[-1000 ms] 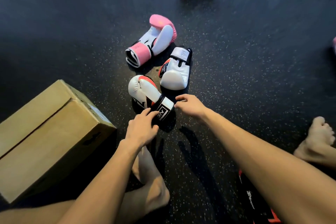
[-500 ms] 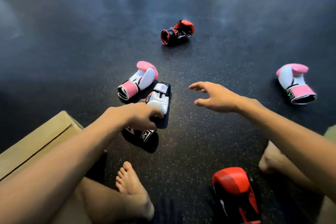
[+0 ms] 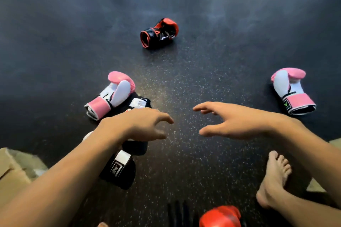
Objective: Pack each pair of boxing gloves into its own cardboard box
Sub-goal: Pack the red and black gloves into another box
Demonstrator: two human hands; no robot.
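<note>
Both hands, left (image 3: 145,125) and right (image 3: 230,121), spread and holding nothing above speckled floor (image 3: 184,83); pink-and-white gloves (image 3: 112,94) apart; red-black glove (image 3: 159,32) beyond, slightly blurred.

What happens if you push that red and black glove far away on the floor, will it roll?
The red and black glove would probably rock or slide, not roll far: it lies on its side and looks lumpy, not round. Its fat padding suggests it is squashy and light for its size. The speckled floor looks rubbery, so it might grip.
</note>
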